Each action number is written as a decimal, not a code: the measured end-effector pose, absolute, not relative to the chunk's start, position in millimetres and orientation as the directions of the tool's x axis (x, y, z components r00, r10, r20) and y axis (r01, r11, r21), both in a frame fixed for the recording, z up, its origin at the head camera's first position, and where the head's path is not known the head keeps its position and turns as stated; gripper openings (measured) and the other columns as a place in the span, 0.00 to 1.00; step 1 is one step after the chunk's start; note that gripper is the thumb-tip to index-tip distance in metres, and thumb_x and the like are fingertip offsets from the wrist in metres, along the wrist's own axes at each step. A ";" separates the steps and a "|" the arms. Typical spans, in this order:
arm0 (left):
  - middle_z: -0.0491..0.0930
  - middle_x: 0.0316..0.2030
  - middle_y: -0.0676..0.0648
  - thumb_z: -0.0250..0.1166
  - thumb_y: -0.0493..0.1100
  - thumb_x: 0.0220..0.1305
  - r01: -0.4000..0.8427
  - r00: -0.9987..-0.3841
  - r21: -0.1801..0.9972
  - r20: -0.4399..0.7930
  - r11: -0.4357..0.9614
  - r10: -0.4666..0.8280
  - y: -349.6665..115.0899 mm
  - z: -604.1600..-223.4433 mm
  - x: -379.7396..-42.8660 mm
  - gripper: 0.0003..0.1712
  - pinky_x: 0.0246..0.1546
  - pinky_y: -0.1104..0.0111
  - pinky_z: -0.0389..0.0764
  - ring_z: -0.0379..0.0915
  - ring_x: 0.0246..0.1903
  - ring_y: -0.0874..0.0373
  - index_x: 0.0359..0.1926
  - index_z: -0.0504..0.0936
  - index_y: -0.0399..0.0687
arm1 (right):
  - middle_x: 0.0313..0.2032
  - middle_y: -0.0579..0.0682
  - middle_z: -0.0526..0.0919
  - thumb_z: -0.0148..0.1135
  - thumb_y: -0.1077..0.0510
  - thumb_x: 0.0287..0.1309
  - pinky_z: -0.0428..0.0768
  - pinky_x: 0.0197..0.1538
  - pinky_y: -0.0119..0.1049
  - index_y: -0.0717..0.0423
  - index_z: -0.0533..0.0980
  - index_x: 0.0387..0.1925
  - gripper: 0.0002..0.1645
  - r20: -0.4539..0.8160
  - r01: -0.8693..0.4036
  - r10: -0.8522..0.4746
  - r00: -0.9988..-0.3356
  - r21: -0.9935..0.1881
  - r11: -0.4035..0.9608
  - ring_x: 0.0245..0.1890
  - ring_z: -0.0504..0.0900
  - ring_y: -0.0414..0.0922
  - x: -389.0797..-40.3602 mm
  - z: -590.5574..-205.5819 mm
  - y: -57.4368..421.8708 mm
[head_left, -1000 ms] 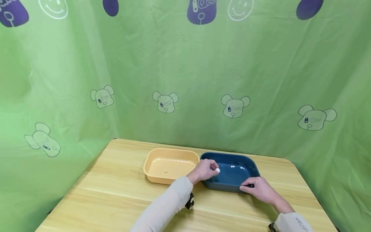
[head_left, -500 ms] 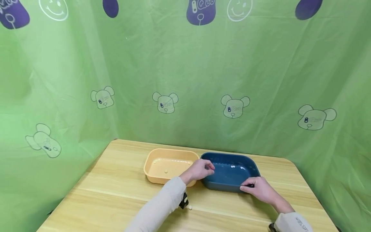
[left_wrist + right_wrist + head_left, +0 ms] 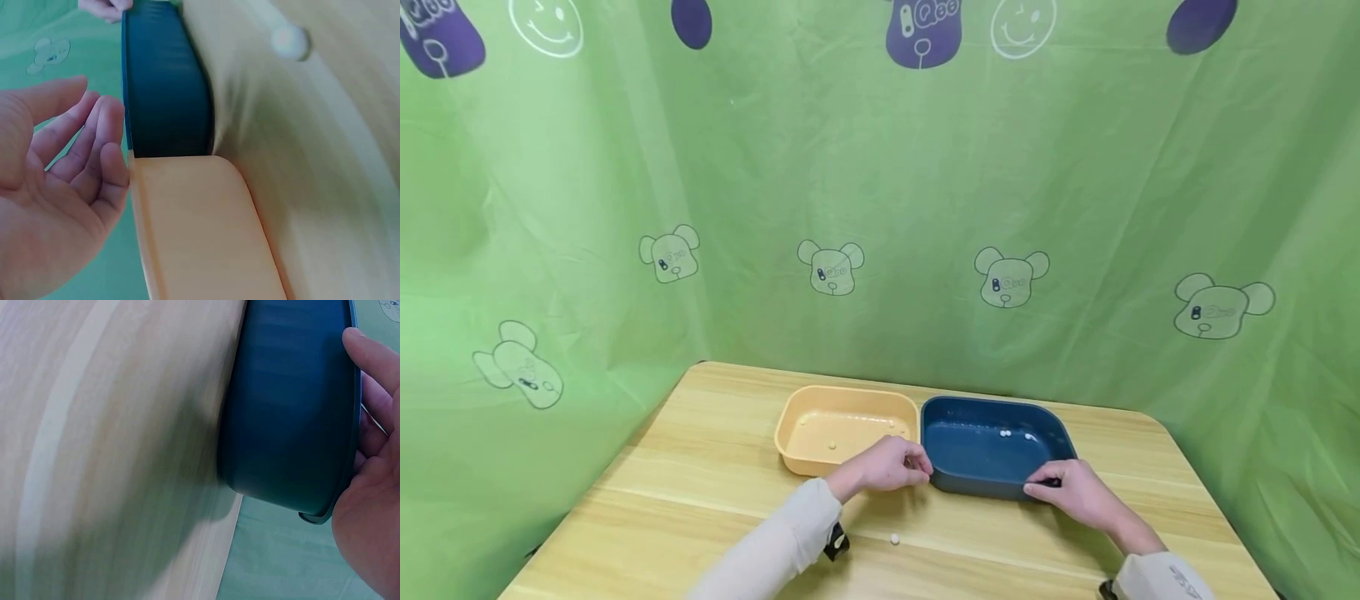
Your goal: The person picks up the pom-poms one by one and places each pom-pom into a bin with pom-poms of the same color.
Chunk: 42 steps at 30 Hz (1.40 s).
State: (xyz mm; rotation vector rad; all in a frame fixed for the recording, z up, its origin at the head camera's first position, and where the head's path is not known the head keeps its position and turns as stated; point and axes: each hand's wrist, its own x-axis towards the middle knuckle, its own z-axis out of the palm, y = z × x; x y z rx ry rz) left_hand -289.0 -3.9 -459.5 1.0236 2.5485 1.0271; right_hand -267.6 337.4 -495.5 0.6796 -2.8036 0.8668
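My left hand [image 3: 891, 463] hovers by the near corner where the orange bin [image 3: 805, 464] meets the dark blue bin [image 3: 977, 485]. Its fingers are loosely curled with nothing between them, as the left wrist view [image 3: 69, 175] also shows. My right hand [image 3: 1075, 492] grips the blue bin's near rim at the right, thumb outside and fingers inside. On the table in front of the bins lies a small white ball [image 3: 894, 539]. Inside the blue bin are a pair of small white balls [image 3: 1005, 433] and another white piece [image 3: 1030, 437].
Small pale bumps or balls [image 3: 832, 445] dot the orange bin's floor; I cannot tell which. Both bins stand side by side on a wooden table [image 3: 700, 500]. A green printed curtain [image 3: 910, 167] hangs behind and around it.
One second ago my left hand pinched a white ball over the blue bin. Its fingers have let go, and it has moved left and nearer. The right hand stays on the rim.
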 end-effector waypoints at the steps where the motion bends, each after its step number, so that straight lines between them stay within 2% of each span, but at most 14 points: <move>1: 0.79 0.27 0.61 0.67 0.38 0.59 0.540 -0.727 0.663 0.056 0.519 0.684 -6.1 -459.6 -285.8 0.04 0.35 0.79 0.74 0.72 0.30 0.71 0.36 0.83 0.45 | 0.28 0.32 0.82 0.68 0.48 0.53 0.79 0.36 0.32 0.44 0.84 0.29 0.06 0.248 -0.453 -0.380 -0.891 -0.504 0.735 0.32 0.79 0.32 -267.7 -495.5 337.2; 10: 0.80 0.29 0.60 0.67 0.38 0.57 0.617 -0.652 0.576 -0.009 0.537 0.758 -26.6 -468.9 -263.3 0.06 0.34 0.82 0.74 0.73 0.29 0.73 0.37 0.82 0.45 | 0.28 0.34 0.82 0.69 0.50 0.53 0.79 0.36 0.33 0.45 0.84 0.29 0.05 0.256 -0.454 -0.375 -0.891 -0.510 0.731 0.32 0.79 0.33 -268.0 -493.8 335.8; 17: 0.82 0.34 0.57 0.72 0.38 0.51 0.625 -0.648 0.565 -0.010 0.539 0.761 -36.8 -481.0 -260.5 0.11 0.33 0.84 0.73 0.74 0.30 0.74 0.38 0.82 0.45 | 0.28 0.34 0.82 0.69 0.49 0.52 0.79 0.36 0.32 0.43 0.84 0.28 0.04 0.255 -0.446 -0.366 -0.895 -0.514 0.732 0.32 0.79 0.33 -266.7 -492.4 334.5; 24: 0.79 0.32 0.60 0.75 0.39 0.46 0.618 -0.658 0.545 -0.035 0.566 0.752 -40.6 -488.4 -259.3 0.15 0.32 0.82 0.73 0.71 0.28 0.74 0.37 0.81 0.48 | 0.28 0.34 0.82 0.69 0.49 0.53 0.79 0.36 0.33 0.44 0.84 0.28 0.05 0.248 -0.444 -0.369 -0.896 -0.516 0.732 0.32 0.79 0.33 -265.9 -491.8 333.8; 31: 0.79 0.28 0.57 0.76 0.39 0.46 0.658 -0.639 0.500 -0.025 0.563 0.769 -38.0 -495.6 -259.6 0.14 0.30 0.85 0.71 0.71 0.27 0.73 0.35 0.81 0.47 | 0.28 0.33 0.82 0.68 0.47 0.53 0.79 0.36 0.32 0.42 0.84 0.29 0.05 0.236 -0.438 -0.368 -0.899 -0.503 0.746 0.32 0.79 0.33 -267.9 -493.0 336.0; 42: 0.76 0.26 0.60 0.75 0.39 0.46 0.690 -0.629 0.429 -0.043 0.583 0.776 -31.9 -502.4 -260.2 0.12 0.32 0.85 0.69 0.69 0.29 0.73 0.33 0.82 0.50 | 0.28 0.33 0.82 0.68 0.47 0.53 0.79 0.36 0.33 0.42 0.84 0.29 0.06 0.237 -0.442 -0.373 -0.897 -0.511 0.738 0.32 0.79 0.33 -267.1 -491.8 334.9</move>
